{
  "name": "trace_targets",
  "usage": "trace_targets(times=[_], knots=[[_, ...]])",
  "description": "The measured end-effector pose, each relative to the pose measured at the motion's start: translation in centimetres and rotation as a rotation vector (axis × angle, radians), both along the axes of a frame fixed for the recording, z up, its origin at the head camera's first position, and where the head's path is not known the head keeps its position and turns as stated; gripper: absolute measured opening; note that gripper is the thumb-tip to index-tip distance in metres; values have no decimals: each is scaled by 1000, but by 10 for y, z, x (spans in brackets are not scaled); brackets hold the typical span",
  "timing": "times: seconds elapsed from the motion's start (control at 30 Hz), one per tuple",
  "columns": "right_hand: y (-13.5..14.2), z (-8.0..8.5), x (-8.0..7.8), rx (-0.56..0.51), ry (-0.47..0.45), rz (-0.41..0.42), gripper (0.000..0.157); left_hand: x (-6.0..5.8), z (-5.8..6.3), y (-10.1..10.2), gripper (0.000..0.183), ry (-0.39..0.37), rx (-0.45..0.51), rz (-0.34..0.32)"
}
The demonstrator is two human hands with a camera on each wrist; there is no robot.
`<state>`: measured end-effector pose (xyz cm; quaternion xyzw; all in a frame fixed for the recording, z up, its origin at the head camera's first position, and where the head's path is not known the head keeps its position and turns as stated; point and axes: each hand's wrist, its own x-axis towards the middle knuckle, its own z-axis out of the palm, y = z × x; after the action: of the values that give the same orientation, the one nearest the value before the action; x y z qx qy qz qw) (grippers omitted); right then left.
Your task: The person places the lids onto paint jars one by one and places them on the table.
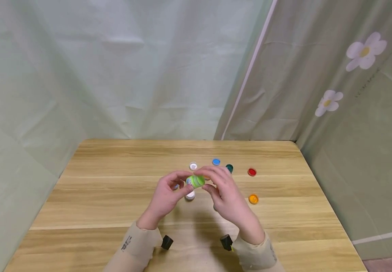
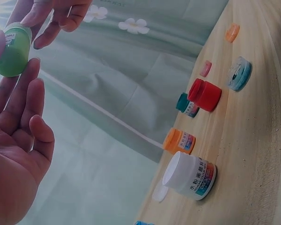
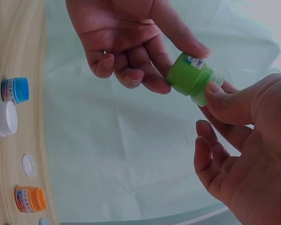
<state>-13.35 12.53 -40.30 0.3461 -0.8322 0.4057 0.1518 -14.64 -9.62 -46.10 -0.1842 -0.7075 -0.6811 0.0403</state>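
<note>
Above the table, my left hand [image 1: 168, 192] holds a small green paint jar [image 1: 190, 182] by its body, thumb on one side and fingers on the other. The jar lies tilted, its neck toward my right hand [image 1: 228, 198]. In the right wrist view, a clear ridged lid [image 3: 216, 78] is at the neck, pinched between my right thumb and fingers. Its seating on the jar is partly hidden by the thumb. Beneath the hands stands a white paint jar [image 2: 192, 176], its label facing the left wrist camera.
Red [image 2: 206, 95], teal [image 2: 187, 106] and orange jars [image 2: 179, 141] stand on the wooden table [image 1: 97, 196], with a blue jar [image 3: 15, 90]. Lying around them are a white lid [image 1: 193, 166], blue lid [image 1: 216, 162], red lid [image 1: 252, 172] and orange lid [image 1: 253, 199]. Curtains surround the table.
</note>
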Motion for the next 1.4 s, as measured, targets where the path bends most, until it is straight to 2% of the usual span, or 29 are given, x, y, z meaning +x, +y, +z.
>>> trace_targets(times=[0.17,0.37,0.73,1.0,1.1,1.27,1.4], knots=[[1,-1,1,-6,14,2,47,0,-2,-1,27,3,-22,-4],[1,1,2,15,23,-14,44,-1,-2,-2,26,9,8,-38],[2,0,4,65,-24,-97,32,-1,-3,-4,29,27,64,-74],[-2,-2,6,101,-61,-202,24,-1,-4,-3,29,42,71,-126],[-3,-3,7,115,-40,-245,25,-1,-5,-2,29,33,59,-142],[-7,-6,7,160,9,-312,38,0,-6,2,30,32,59,-169],[-7,-6,7,183,-21,-329,40,0,-7,5,28,34,63,-182]])
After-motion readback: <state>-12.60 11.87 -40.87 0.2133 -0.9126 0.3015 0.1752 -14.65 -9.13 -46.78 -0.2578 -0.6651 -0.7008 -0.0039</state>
